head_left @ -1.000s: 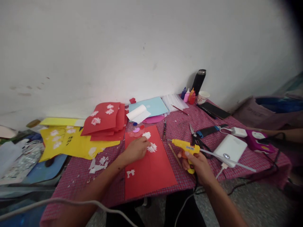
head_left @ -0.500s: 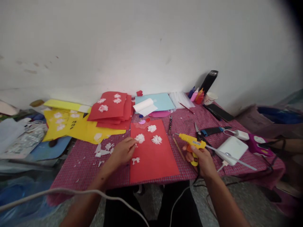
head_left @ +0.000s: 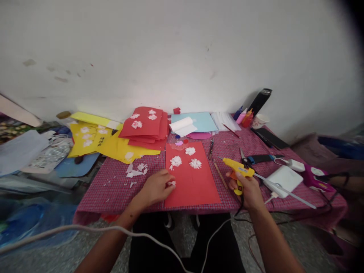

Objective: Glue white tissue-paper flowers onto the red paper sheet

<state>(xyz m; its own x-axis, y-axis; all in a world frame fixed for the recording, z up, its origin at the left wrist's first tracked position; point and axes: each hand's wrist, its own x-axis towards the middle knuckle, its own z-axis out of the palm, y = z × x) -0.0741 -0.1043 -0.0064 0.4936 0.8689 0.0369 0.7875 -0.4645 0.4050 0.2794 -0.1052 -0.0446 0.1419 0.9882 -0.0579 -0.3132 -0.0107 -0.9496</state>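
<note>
A red sheet of paper [head_left: 193, 189] lies on the table in front of me, with three ruffled white paper flowers on it, among them the left flower [head_left: 176, 161]. My left hand [head_left: 157, 186] rests at the sheet's lower left edge, its fingers closed at a small cut piece of white paper [head_left: 172, 183]. Another tiny white scrap [head_left: 171, 167] lies just below the left flower. Right of the sheet, my right hand [head_left: 247, 186] is wrapped round the handle of a yellow hot glue gun [head_left: 238, 167]. The gun's nozzle points left, and a long clear glue stick [head_left: 287, 192] sticks out behind.
White paper scraps [head_left: 136, 170] lie left of the sheet. Red cards with flowers [head_left: 143, 123] and yellow paper [head_left: 113, 146] are stacked behind. Scissors [head_left: 245, 159], a white power box [head_left: 284, 180] and a wooden stick [head_left: 220, 174] lie rightward. A pale cable [head_left: 119, 228] crosses the foreground.
My left hand has moved down from beside the left flower to the small paper piece. A tiny scrap now shows below that flower. The view has shifted slightly; my right hand still holds the glue gun.
</note>
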